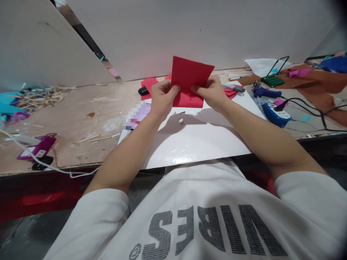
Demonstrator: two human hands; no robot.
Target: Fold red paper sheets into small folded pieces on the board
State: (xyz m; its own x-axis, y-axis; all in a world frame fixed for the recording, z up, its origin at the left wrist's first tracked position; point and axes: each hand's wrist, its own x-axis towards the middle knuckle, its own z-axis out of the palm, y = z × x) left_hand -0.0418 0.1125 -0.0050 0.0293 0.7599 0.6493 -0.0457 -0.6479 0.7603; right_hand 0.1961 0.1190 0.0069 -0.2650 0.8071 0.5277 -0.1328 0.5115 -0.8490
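Observation:
Both my hands hold up a sheet of red paper (191,76) above a glossy white board (189,144). My left hand (162,97) pinches its left edge, thumb on the near face and fingers behind. On the opposite edge my right hand (214,92) grips in the same way. The paper bends a little between the thumbs. A small whitish bit (181,121) lies on the board below, in the shadow of my hands. Behind my hands are more red pieces (150,85), partly hidden, and a grey-handled cutter-like tool (234,87).
At right sit a blue glue gun (267,92), a blue power strip (276,113) with black cables, and a green stand (273,80). Wood sticks (43,96) are heaped at far left, near a purple power strip (38,148) and a white cable. A pale wall (189,32) rises behind.

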